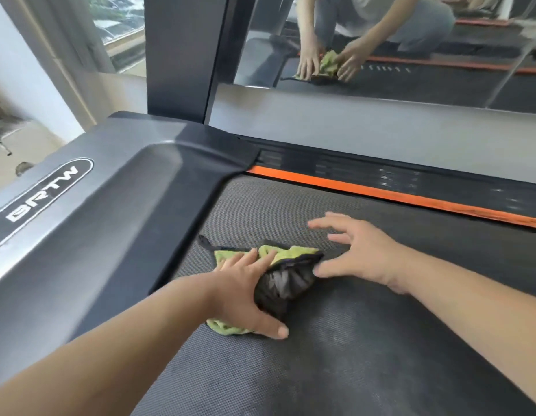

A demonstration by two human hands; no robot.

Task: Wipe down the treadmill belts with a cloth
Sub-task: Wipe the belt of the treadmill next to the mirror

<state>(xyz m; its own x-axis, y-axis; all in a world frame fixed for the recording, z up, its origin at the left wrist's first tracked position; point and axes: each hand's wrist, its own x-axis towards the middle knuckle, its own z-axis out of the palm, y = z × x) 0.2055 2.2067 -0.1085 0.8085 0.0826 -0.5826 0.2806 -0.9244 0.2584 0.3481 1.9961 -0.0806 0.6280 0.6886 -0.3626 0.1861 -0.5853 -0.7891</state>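
Crumpled green-and-black cloth (286,277): our flat left hand (245,292) is pressing it.
Right hand (360,253): spread, empty.
Dark textured belt (351,340): aiming for overlapping strokes.

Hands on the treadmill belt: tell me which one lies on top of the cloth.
The left hand, fingers laid over the green-and-black cloth. The right hand is spread open beside it, only its thumb at the cloth's edge.

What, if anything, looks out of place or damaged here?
Nothing looks spilled or broken. Only the cloth is crumpled into a bunch, not spread flat, under the left hand on the belt; the right hand is spread beside it.
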